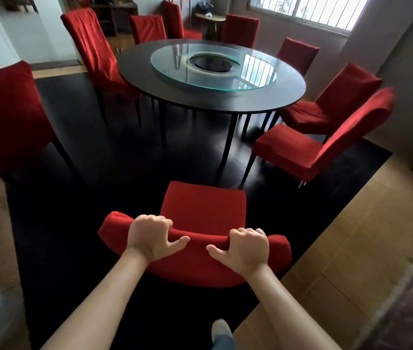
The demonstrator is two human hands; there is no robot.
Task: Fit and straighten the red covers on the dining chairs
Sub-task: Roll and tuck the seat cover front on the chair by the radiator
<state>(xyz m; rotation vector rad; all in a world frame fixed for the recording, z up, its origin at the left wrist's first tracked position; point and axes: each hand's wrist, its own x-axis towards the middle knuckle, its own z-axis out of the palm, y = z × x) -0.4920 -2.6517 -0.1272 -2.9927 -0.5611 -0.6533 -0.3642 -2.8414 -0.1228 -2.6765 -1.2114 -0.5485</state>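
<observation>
Both hands, left (149, 236) and right (245, 248), curled tight over chair (200, 205) top, gripping cover (200, 269), probably to tug it straight.

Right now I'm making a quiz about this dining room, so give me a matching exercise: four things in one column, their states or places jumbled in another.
Things:
1. left hand
2. glass turntable
3. tall chair left of the table
4. foot

States:
A. cover wrinkled
B. lies on the round table
C. grips the near chair's backrest top
D. at the bottom edge, on the dark floor

Pairs: 1-C, 2-B, 3-A, 4-D
</observation>
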